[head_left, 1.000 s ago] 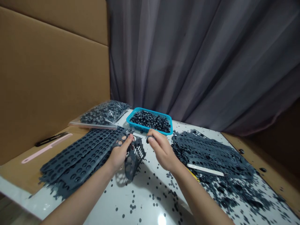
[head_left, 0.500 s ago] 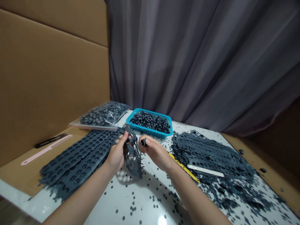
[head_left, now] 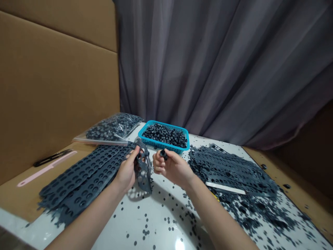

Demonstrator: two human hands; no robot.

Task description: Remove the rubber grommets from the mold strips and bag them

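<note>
My left hand is closed on a dark grey perforated rubber sheet, its thumb pressed on the upper part. The sheet hangs upright and curved, with rows of round holes. Just to the right, my right hand pinches a small black hollow rubber piece between thumb and fingers, apart from the sheet. Behind both hands stands a blue basket filled with many similar black pieces. Under and beside my left forearm lie stacked grey sheets with round dimples.
A clear zip bag of small dark pieces lies back left. Further left are a pink comb-like tool and a black tool. At right, perforated sheets carry a white-handled tool. Black scraps litter the white table.
My right hand has turned more palm-up and moved slightly away from the sheet, with the black piece still in its fingers. The view has shifted slightly, and my forearm now covers most of the yellow tool.
</note>
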